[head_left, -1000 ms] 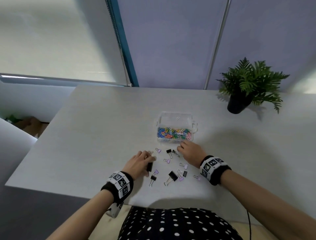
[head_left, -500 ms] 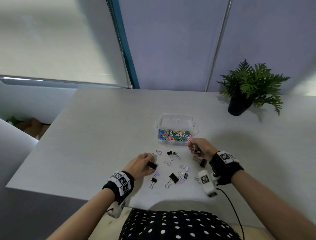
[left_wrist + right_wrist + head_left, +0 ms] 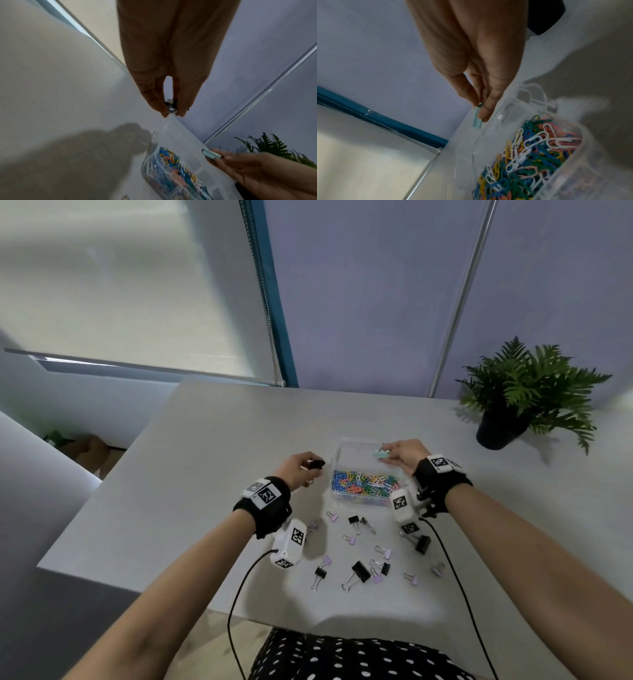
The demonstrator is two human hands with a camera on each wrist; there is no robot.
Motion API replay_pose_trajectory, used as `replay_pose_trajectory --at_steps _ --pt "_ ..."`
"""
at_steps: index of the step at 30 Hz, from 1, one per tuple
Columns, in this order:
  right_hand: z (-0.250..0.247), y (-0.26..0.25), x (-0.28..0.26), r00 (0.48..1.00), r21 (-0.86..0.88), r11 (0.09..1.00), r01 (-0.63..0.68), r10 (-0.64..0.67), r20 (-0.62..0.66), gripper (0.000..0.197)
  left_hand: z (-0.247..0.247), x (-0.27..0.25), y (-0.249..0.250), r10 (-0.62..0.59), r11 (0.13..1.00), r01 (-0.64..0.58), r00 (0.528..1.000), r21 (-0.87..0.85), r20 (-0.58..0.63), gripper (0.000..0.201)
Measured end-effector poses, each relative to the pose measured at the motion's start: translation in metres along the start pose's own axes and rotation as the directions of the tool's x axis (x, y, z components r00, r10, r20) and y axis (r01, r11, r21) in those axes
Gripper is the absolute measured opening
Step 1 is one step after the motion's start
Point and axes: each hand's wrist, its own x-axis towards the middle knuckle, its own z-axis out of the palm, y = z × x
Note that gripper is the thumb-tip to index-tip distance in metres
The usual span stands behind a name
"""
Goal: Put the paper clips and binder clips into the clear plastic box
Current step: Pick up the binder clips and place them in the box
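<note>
The clear plastic box [image 3: 342, 494] stands open on the table, its near compartment full of coloured paper clips [image 3: 364, 481] [image 3: 530, 151]. My right hand [image 3: 399, 455] [image 3: 479, 108] pinches a light green binder clip [image 3: 378, 454] [image 3: 477, 121] above the box's far compartment. My left hand [image 3: 301, 465] [image 3: 170, 112] pinches a black binder clip [image 3: 317, 464] [image 3: 169, 106] just left of the box, above the table. Several black and lilac binder clips [image 3: 359, 571] lie scattered on the table in front of the box.
A potted fern [image 3: 513, 398] stands at the back right of the grey table [image 3: 205, 474]. Cables run from both wrist cameras over the table's near edge. The table's left edge drops off beside my left arm.
Both hands lifted from the clip pile and moved away from me. The right carried a green clip over the box; the left brought a black clip up to the box's left side.
</note>
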Motion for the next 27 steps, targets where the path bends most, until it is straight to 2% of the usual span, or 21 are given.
replay_pose_trajectory --at_steps 3,5,8,12,15,17,20,22,24,25,27 --pt "-0.005 0.008 0.005 0.999 -0.072 0.997 0.007 -0.01 -0.039 0.027 0.0 0.018 0.014 0.033 0.994 -0.031 0.999 0.107 -0.013 0.03" --pt "-0.006 0.012 0.005 0.999 -0.272 0.962 0.033 -0.041 -0.025 0.025 0.005 0.027 0.027 0.066 0.981 -0.061 0.998 0.185 -0.021 0.03" --pt "-0.006 0.009 0.005 0.992 -0.651 0.751 0.107 -0.123 0.021 0.022 0.019 0.047 0.046 0.098 0.961 -0.085 0.995 0.262 -0.035 0.034" --pt "-0.002 -0.003 0.001 0.988 -0.856 0.496 0.147 -0.109 0.107 0.024 0.038 0.07 0.051 0.055 0.916 -0.054 0.998 0.397 0.009 0.04" --pt "-0.003 -0.003 0.001 0.976 -0.889 0.403 0.217 -0.074 0.205 0.025 0.044 0.071 0.036 0.079 0.852 -0.01 0.991 0.523 -0.109 0.055" --pt "-0.004 0.0 0.001 0.957 -0.882 0.374 0.286 -0.068 0.281 0.025 0.047 0.065 0.023 0.026 0.867 0.069 0.983 0.494 -0.183 0.064" --pt "-0.008 0.005 0.002 0.92 -0.865 0.32 0.386 -0.067 0.386 0.031 0.05 0.053 0.007 -0.123 0.93 0.164 0.982 0.329 -0.144 0.043" --pt "-0.01 0.007 0.004 0.889 -0.854 0.254 0.454 -0.059 0.455 0.032 0.049 0.042 -0.001 -0.14 0.954 0.17 0.981 0.247 -0.133 0.036" --pt "-0.011 0.006 0.006 0.857 -0.832 0.207 0.515 -0.119 0.501 0.028 0.049 0.028 -0.007 -0.132 0.969 0.152 0.985 0.193 -0.108 0.037" --pt "-0.01 0.006 0.006 0.829 -0.817 0.153 0.555 -0.186 0.528 0.026 0.05 0.021 -0.009 -0.137 0.973 0.151 0.987 0.174 -0.09 0.038" --pt "-0.005 0.01 0.007 0.709 -0.779 -0.068 0.623 -0.371 0.599 0.017 0.05 0.008 -0.013 -0.157 0.981 0.163 0.986 0.11 -0.059 0.042"
